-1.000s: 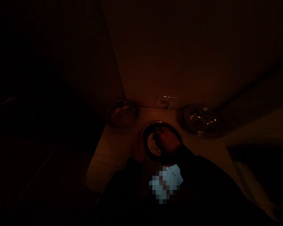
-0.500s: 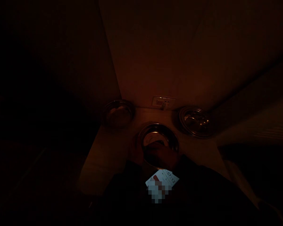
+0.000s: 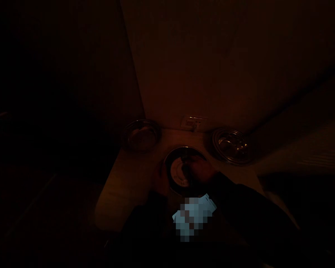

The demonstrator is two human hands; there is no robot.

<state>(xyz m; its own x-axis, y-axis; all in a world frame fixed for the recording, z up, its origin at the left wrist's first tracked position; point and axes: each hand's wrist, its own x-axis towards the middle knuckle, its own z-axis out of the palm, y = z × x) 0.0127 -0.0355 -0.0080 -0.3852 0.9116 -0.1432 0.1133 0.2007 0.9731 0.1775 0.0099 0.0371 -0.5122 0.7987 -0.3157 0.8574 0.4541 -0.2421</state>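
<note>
In very dim light, a round metal plate (image 3: 178,173) with a raised rim lies at the middle of a small wooden table (image 3: 128,182). My left hand (image 3: 162,180) grips the plate's left rim. Across its right side reaches my right hand (image 3: 199,169), its fingers bent down onto the plate's inner floor. Something dark, perhaps a cloth, shows under those fingers, too murky to name. A lit screen (image 3: 195,214), partly blurred out, glows just below the plate between my forearms.
Another metal plate (image 3: 142,136) sits at the table's back left corner. At the back right is a stack of shiny metal plates (image 3: 231,146). A socket panel (image 3: 194,122) is on the wall behind. Deep shadow covers the floor on both sides.
My right hand has moved up and to the right inside the plate, uncovering more of its floor. My left hand stays at the left rim.
</note>
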